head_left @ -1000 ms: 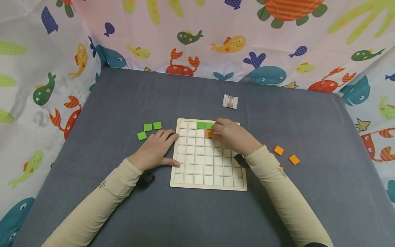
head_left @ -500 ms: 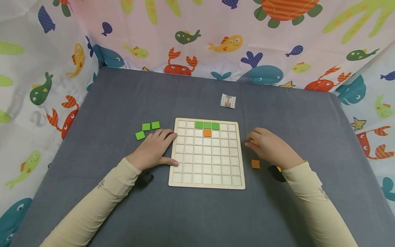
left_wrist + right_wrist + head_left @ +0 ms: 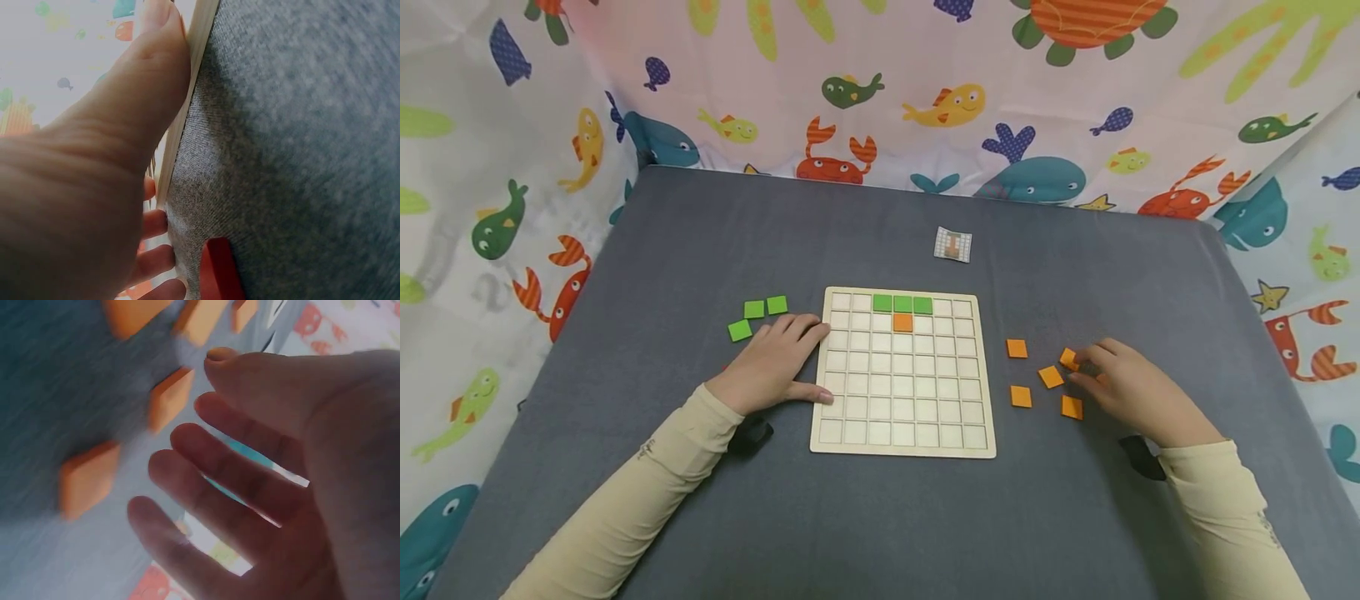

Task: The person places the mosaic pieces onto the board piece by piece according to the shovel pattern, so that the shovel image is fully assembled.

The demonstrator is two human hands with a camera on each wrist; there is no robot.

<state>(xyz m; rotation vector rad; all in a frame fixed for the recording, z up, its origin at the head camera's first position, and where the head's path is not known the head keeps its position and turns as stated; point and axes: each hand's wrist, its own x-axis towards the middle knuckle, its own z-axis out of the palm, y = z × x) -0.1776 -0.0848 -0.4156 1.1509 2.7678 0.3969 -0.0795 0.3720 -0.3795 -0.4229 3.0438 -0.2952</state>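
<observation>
A wooden grid board [image 3: 858, 410] lies flat on the table, with three green tiles [image 3: 902, 304] in its far row and one orange tile [image 3: 902, 322] just below the middle one. At the board's left edge rests my left hand [image 3: 775, 362], thumb on the frame and fingers extended along the side. My right hand [image 3: 1131, 392] hovers over loose orange tiles [image 3: 1051, 377] right of the board. In the right wrist view its fingers are loosely bent and apart, with an orange tile [image 3: 172, 399] near the fingertips and nothing held. Another tile is partly hidden by this hand.
Loose green tiles [image 3: 754, 310] lie left of the board, beyond my left hand. A small printed card [image 3: 952, 245] lies behind the board. A red object [image 3: 220, 270] shows beside the left hand. Patterned cloth [image 3: 880, 92] hangs around the table's back and sides.
My right hand has left the board, where a third green tile now shows in the far row, and moved right across the orange tiles. The left hand stays on the board's edge.
</observation>
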